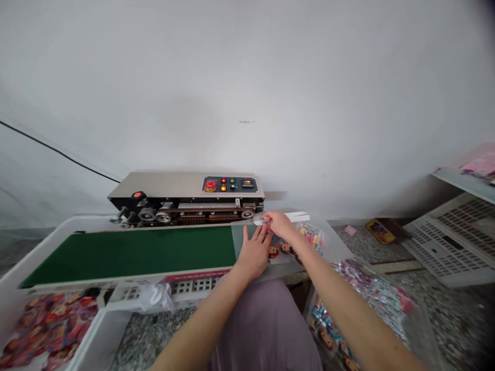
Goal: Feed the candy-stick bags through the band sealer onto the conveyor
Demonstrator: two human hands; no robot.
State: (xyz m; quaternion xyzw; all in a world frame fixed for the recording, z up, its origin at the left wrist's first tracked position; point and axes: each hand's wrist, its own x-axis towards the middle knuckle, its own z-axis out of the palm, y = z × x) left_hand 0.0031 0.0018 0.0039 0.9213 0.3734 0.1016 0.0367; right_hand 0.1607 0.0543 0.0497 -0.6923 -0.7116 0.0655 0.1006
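At the right-hand end of the green belt, just beside the sealing machine, a clear plastic packet with printed figures is lying under the person's two hands. The left hand is resting palm down with its fingers spread, steadying the packet from above and gripping nothing. The right hand is pinching the pale upper edge between thumb and fingertips, almost closed; how many fingers are sharing that grip, I cannot tell.

By its look, the packet is probably behaving as light, limp, rather slippery film, more prone to creasing or skewing than to breaking. The flat upper edge is seeming the best place for a pinch, while a spread palm is suiting the body, since hard squeezing would probably be wrinkling the film.

More printed packets are lying beside the right forearm. Farther right, a large clear bag is holding a heap of shiny packs. At the lower left, a white bin is containing reddish printed pieces.
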